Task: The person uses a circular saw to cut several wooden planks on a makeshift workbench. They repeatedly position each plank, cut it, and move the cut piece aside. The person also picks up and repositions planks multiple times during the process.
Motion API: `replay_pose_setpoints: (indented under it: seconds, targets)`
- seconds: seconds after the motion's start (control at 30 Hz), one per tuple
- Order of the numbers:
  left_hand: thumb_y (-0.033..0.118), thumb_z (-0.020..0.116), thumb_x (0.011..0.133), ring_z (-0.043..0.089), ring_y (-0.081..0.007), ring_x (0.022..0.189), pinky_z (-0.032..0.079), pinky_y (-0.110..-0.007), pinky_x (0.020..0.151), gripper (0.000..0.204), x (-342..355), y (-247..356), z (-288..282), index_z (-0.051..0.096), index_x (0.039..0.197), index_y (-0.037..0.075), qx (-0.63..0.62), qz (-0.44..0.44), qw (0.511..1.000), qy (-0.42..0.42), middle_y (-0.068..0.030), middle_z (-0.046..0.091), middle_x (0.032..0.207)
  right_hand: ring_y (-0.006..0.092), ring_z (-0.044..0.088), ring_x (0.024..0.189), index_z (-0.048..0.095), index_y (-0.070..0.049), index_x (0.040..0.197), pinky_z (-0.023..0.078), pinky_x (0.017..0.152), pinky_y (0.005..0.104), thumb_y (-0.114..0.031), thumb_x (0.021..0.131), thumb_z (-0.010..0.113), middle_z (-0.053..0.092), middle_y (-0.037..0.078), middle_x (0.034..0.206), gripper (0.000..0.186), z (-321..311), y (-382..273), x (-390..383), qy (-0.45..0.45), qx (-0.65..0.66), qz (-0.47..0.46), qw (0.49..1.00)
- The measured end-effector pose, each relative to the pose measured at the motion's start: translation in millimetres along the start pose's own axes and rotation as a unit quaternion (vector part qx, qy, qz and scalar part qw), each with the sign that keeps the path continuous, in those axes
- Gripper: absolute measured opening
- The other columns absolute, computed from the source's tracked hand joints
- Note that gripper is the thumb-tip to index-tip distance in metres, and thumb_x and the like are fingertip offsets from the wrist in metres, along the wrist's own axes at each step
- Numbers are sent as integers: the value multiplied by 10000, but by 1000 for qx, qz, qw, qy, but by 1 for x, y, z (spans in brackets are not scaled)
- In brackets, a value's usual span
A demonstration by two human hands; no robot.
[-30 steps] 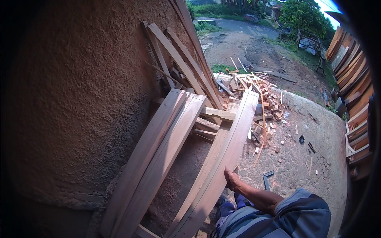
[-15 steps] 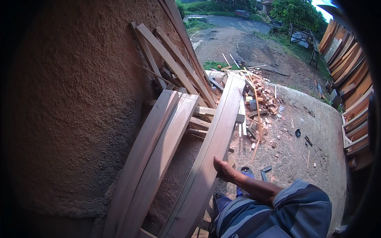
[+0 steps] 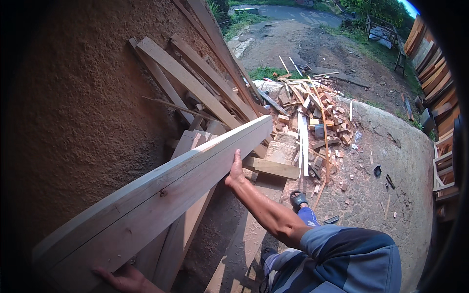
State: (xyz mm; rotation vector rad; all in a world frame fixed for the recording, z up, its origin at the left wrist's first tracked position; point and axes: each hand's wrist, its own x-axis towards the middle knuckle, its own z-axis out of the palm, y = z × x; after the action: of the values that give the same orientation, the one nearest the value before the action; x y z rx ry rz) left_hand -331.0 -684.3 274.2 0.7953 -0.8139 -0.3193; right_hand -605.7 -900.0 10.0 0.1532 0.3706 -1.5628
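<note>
A long pale wooden plank [image 3: 195, 168], with a dark line along its length, is held up slanting across the left half of the view. Its broad face is turned toward me. My right hand [image 3: 236, 172] grips its lower edge near the far end, thumb up against the face. Close to the near end, my left hand [image 3: 126, 279] holds the same edge from below, its thumb on the face. The fingers behind the wood are hidden. Beneath it lie other planks [image 3: 188, 219], partly covered by the held one.
A wooden crosspiece [image 3: 273, 168] and a long beam [image 3: 259, 210] stand just right of the planks. Timber lengths [image 3: 188, 80] lean on the rough wall [image 3: 83, 112]. Offcuts [image 3: 337, 119] are heaped ahead. More boards [image 3: 437, 78] line the right side.
The plank has been lifted off the support on the right, tipped up on edge and swung left over the other planks. My left hand has come into view at its near end.
</note>
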Motion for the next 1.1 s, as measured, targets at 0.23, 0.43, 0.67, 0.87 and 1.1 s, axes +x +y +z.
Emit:
replay_pose_setpoints:
  seconds: [0.23, 0.43, 0.67, 0.87, 1.1]
  targets:
    - [307, 787, 927, 555, -247, 1278, 444, -458, 1110, 624, -3, -135, 266, 522, 1393, -13, 49, -56, 984, -159, -127, 588, 1341, 340, 503, 1361, 453, -77, 1490, 416, 1154, 542, -552, 1069, 452, 509, 127, 1495, 634, -4, -86, 126, 130, 134, 23, 982]
    - [260, 832, 903, 511, -257, 1333, 379, -424, 1170, 681, -37, -280, 403, 509, 1430, -26, 77, -107, 958, -253, -127, 571, 1406, 388, 328, 1502, 201, -92, 1602, 363, 1190, 575, -487, 1030, 583, 219, 283, 1637, 794, -24, -175, 181, 110, 77, 125, 983]
    - [472, 896, 803, 493, -243, 1353, 325, -409, 1182, 847, -16, -433, 440, 589, 1379, -67, 155, -253, 934, -198, -155, 601, 1416, 307, 539, 1347, 266, -185, 1623, 577, 950, 437, -518, 1008, 617, 448, 198, 1555, 783, -100, -359, 140, 22, -242, -12, 970]
    - [474, 852, 846, 511, -303, 1354, 347, -461, 1177, 920, 51, -493, 457, 448, 1473, -64, 289, -295, 897, -160, -205, 504, 1511, 210, 693, 1039, 290, -141, 1603, 662, 712, 307, -425, 1042, 594, 619, 178, 1328, 698, -134, -429, 83, 108, -308, -52, 944]
    - [351, 691, 1000, 438, -372, 1444, 392, -422, 1175, 803, 32, -438, 376, 304, 1579, -49, 272, -192, 906, -262, -274, 433, 1560, 170, 701, 998, 445, -104, 1523, 639, 705, 285, -389, 1046, 597, 679, 136, 1253, 576, -136, -360, 68, 79, -401, 50, 911]
